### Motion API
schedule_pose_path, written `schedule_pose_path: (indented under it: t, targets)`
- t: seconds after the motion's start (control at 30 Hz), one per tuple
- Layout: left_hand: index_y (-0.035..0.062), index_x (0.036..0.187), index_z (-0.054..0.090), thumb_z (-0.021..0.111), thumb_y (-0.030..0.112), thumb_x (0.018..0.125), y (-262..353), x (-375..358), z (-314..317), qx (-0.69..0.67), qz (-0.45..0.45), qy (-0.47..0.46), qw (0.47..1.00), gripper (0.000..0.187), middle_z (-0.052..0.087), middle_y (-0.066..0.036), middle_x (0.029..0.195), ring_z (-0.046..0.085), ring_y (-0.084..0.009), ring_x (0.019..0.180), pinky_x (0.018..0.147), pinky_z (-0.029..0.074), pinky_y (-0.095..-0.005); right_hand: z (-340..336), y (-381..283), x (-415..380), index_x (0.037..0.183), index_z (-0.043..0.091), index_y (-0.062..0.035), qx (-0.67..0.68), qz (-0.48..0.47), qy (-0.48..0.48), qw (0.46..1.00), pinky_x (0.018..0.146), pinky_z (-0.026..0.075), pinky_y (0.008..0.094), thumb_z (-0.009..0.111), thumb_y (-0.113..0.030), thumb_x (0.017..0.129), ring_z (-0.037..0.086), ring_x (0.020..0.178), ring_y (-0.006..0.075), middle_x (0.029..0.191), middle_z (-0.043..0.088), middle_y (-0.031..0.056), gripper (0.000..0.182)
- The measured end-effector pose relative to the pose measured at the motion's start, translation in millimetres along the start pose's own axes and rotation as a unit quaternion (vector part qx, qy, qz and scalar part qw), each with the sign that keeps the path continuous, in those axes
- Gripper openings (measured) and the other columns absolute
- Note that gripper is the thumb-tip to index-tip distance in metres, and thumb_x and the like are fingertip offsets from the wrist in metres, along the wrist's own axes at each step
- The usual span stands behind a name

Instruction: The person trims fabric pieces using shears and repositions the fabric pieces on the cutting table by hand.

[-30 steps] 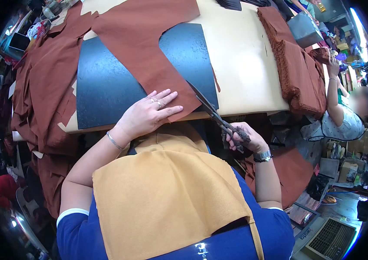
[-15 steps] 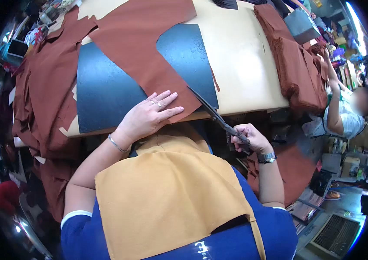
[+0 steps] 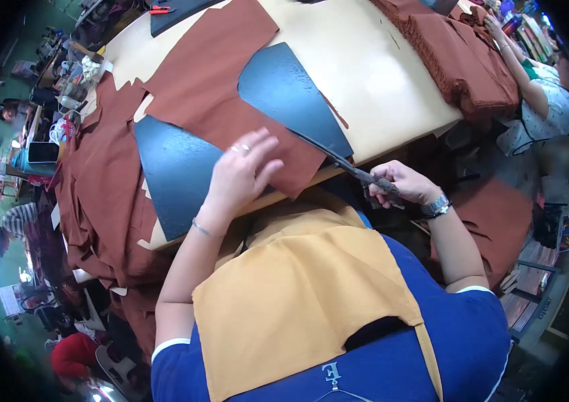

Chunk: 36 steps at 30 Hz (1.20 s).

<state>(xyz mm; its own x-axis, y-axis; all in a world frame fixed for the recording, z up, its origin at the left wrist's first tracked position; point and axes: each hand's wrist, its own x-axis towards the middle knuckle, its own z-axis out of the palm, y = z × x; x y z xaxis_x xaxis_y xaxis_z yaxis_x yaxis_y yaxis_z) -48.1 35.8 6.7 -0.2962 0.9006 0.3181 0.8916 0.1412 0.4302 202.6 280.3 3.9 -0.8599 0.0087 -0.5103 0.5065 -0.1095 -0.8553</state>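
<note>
A cut piece of reddish-brown fabric (image 3: 211, 84) lies across a dark cutting board (image 3: 184, 171) at the table's near edge. Over the fabric's near end, my left hand (image 3: 241, 167) is raised with fingers apart, holding nothing. My right hand (image 3: 398, 184) grips the handles of long dark scissors (image 3: 348, 164). Their blades point up and left, the tip at the right edge of the fabric. Whether the blades are closed is hard to make out.
More brown fabric (image 3: 100, 181) drapes over the table's left side. A thick stack of it (image 3: 462, 57) sits at the upper right, beside another person (image 3: 546, 100). A red-handled tool (image 3: 161, 10) lies on a dark sheet at the back. Below right is more brown cloth (image 3: 489, 224).
My left hand has lifted from the fabric, where it lay pressed flat. The scissors stay at the fabric's right edge. The whole view has turned and shifted.
</note>
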Motion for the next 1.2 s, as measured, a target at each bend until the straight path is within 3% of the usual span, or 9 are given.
schedule_pose_path:
  t: [0.07, 0.1, 0.23, 0.4, 0.73, 0.97, 1.2]
  targets:
    - [0.0084, 0.133, 0.051, 0.067, 0.042, 0.083, -11.0, 8.2, 0.3, 0.17, -0.054, 0.016, 0.984, 0.062, 0.046, -0.02, 0.139, 0.042, -0.0368, 0.131, 0.104, 0.035, -0.0531, 3.3, -3.8, -3.8, 0.082, 0.06, -0.0027, 0.004, 0.01, 0.007, 1.0, 0.049, 0.048, 0.0219, 0.07, -0.022, 0.085, 0.058, 0.054, 0.0093, 0.065, 0.06, 0.0034, 0.022]
    - [0.0082, 0.144, 0.036, 0.066, 0.059, 0.078, -17.7, 9.4, 0.9, 0.187, -0.108, -0.025, 0.976, 0.088, 0.03, -0.022, 0.15, 0.026, -0.0382, 0.141, 0.108, 0.023, -0.0613, 3.9, -3.5, -4.1, 0.082, 0.06, -0.0027, 0.004, 0.01, 0.006, 1.0, 0.049, 0.048, 0.0219, 0.07, -0.022, 0.085, 0.058, 0.054, 0.0093, 0.065, 0.06, 0.0034, 0.022]
    - [0.0045, 0.149, 0.025, 0.056, 0.079, 0.07, -21.9, 10.5, 0.7, 0.199, -0.212, -0.116, 0.95, 0.113, 0.02, -0.023, 0.154, 0.017, -0.0373, 0.144, 0.109, 0.015, -0.0648, 3.5, 0.6, 1.9, 0.085, 0.061, -0.0003, 0.024, -0.011, -0.01, 1.0, 0.05, 0.05, 0.0224, 0.068, -0.021, 0.086, 0.059, 0.056, 0.0092, 0.067, 0.061, 0.0031, 0.022]
    - [0.0079, 0.15, 0.024, 0.057, 0.077, 0.071, -13.6, 6.9, 2.7, 0.227, -0.216, -0.123, 0.941, 0.11, 0.018, -0.019, 0.156, 0.016, -0.0342, 0.145, 0.109, 0.014, -0.066, -0.4, 2.1, 19.0, 0.088, 0.062, 0.0005, 0.047, -0.01, -0.027, 0.999, 0.052, 0.052, 0.0221, 0.067, -0.021, 0.086, 0.06, 0.059, 0.0071, 0.07, 0.062, 0.0024, 0.022]
    - [0.0086, 0.151, 0.021, 0.058, 0.076, 0.071, -9.4, 0.4, 6.4, 0.236, -0.223, -0.118, 0.939, 0.111, 0.017, -0.02, 0.156, 0.016, -0.0351, 0.145, 0.108, 0.011, -0.068, -8.0, -5.2, 12.8, 0.084, 0.063, -0.0014, -0.038, 0.018, -0.014, 0.999, 0.051, 0.051, 0.0213, 0.069, -0.023, 0.085, 0.059, 0.058, 0.007, 0.067, 0.06, 0.0021, 0.023]
    - [0.0039, 0.149, 0.023, 0.058, 0.078, 0.069, 4.1, -6.4, 8.2, 0.226, -0.198, -0.11, 0.947, 0.114, 0.018, -0.023, 0.155, 0.017, -0.0379, 0.144, 0.106, 0.012, -0.0709, -5.2, 4.6, 35.3, 0.087, 0.063, -0.0021, 0.038, -0.009, -0.042, 0.998, 0.052, 0.053, 0.0218, 0.07, -0.023, 0.086, 0.061, 0.064, 0.0067, 0.079, 0.063, 0.0024, 0.022]
    - [0.008, 0.15, 0.021, 0.058, 0.077, 0.07, 9.2, -9.1, 7.7, 0.233, -0.218, -0.119, 0.94, 0.112, 0.017, -0.021, 0.156, 0.016, -0.0361, 0.144, 0.107, 0.011, -0.07, -7.5, -9.4, 22.2, 0.087, 0.064, -0.0026, -0.047, 0.021, -0.03, 0.998, 0.051, 0.052, 0.0208, 0.069, -0.023, 0.086, 0.06, 0.06, 0.0067, 0.073, 0.062, 0.0021, 0.021]
